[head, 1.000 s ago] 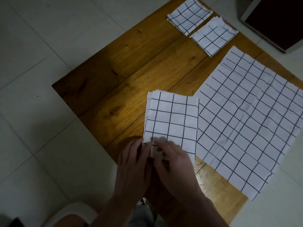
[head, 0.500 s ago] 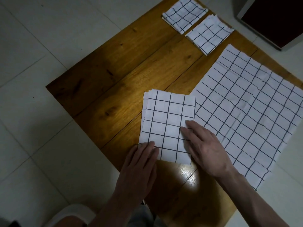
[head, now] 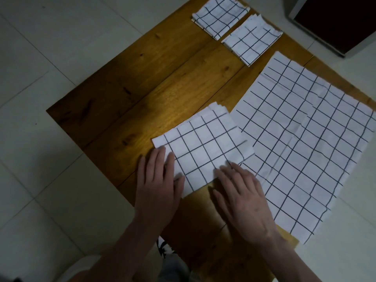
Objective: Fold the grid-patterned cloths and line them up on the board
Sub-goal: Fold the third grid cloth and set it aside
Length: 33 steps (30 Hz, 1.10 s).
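Observation:
A folded white cloth with black grid lines (head: 205, 147) lies near the front of the wooden board (head: 146, 86), turned at an angle. My left hand (head: 157, 186) lies flat with its fingers on the cloth's near-left corner. My right hand (head: 242, 198) lies flat with its fingertips on the cloth's near-right edge. Both hands have fingers spread and press down without gripping. A large unfolded grid cloth (head: 301, 139) is spread on the right, its edge under the folded one. Two small folded grid cloths (head: 220, 16) (head: 251, 38) sit side by side at the far edge.
The board rests on a pale tiled floor (head: 50, 58). A dark box with a light frame (head: 335, 21) stands at the top right, off the board. The unfolded cloth overhangs the board's right edge. Bare wood shows on the board's left half.
The folded cloth has been rotated clockwise and now sits diagonally. My right hand slid from its right edge to its near edge. My left hand stays on the near-left corner.

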Each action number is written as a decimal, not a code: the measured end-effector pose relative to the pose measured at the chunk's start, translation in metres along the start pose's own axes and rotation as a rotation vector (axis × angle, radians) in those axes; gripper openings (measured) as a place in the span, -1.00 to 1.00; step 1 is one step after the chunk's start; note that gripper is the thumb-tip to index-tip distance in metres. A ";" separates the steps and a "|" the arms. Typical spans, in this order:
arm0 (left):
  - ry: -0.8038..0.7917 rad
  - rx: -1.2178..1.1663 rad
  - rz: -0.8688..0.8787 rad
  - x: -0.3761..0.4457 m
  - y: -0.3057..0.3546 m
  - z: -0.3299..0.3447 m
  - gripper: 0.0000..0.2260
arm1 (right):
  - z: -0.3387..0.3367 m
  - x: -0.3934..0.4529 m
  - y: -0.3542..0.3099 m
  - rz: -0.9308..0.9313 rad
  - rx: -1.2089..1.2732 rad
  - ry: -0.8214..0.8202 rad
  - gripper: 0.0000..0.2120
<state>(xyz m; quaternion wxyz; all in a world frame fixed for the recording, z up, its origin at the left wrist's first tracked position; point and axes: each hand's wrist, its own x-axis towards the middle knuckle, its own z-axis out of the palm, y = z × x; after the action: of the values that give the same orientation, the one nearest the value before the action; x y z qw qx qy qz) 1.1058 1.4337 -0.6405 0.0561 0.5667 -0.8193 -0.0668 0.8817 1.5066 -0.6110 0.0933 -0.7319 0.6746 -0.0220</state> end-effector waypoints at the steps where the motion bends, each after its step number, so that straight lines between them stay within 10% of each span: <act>1: -0.004 0.011 -0.016 0.004 0.003 -0.001 -0.46 | 0.002 -0.004 -0.005 0.007 0.000 -0.012 -0.49; 33: -0.018 -0.074 0.342 -0.034 0.021 0.016 -0.55 | 0.025 -0.011 -0.036 -0.017 0.092 -0.036 -0.46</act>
<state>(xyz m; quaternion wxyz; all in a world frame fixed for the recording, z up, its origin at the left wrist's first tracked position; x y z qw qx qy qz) 1.0960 1.4733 -0.6536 0.0801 0.4161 -0.9012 -0.0915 0.9203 1.5229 -0.6287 0.1387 -0.7328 0.6649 -0.0408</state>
